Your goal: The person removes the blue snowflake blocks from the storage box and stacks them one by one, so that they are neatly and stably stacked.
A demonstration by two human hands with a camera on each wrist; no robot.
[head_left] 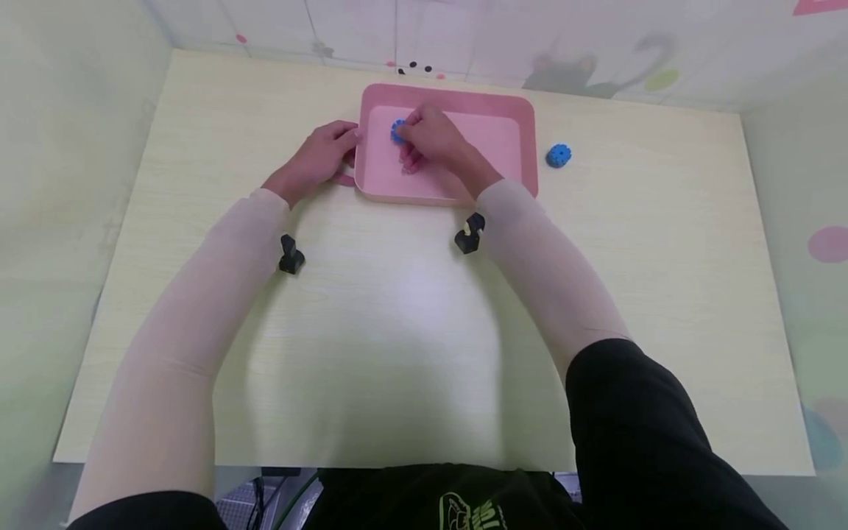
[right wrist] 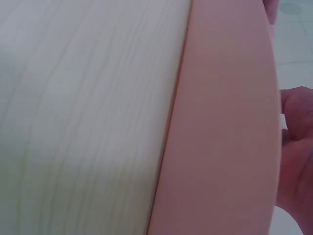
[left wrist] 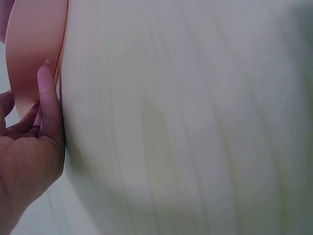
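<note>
Our right hand [head_left: 433, 140] pinches a blue toothed piece [head_left: 397, 131] inside the pink tray [head_left: 510, 110], at its far-left corner; our left hand [head_left: 318, 158] grips the tray's left rim. The tray sits on a pale wood-grain table [head_left: 411, 331] boxed in by light patterned walls. A second blue piece [head_left: 559, 155] lies just right of the tray.

tray: pink plastic rectangular tray [head_left: 526, 140], plain, same pink throughout
gear in tray: small blue toothed plastic gear [head_left: 397, 131]
gear outside: second blue toothed plastic gear [head_left: 559, 155], same blue
worktop: pale yellow wooden worktop [head_left: 411, 324], faint straight grain
sleeves: cream over black
wall: whitish, coloured dots, grey cat figure
</note>
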